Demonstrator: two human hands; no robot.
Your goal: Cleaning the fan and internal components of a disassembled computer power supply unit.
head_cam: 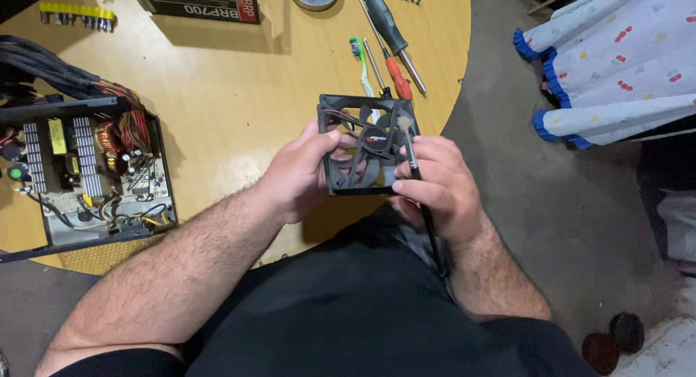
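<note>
Black-clad lap down front, and just above it the left hand (301, 177) clamps the black square fan (365, 143) by its left edge, thumb over the frame. Right hand (442, 185) pinches a thin brush (415, 167), bristles touching the fan's hub, above the round wooden table (239, 94)

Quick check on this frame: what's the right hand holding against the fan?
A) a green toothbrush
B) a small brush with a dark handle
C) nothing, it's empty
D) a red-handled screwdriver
B: the right hand grips a small brush with a dark handle, its pale bristles at the black fan that the left hand steadies; the red-handled screwdriver and green toothbrush lie on the table.
</note>
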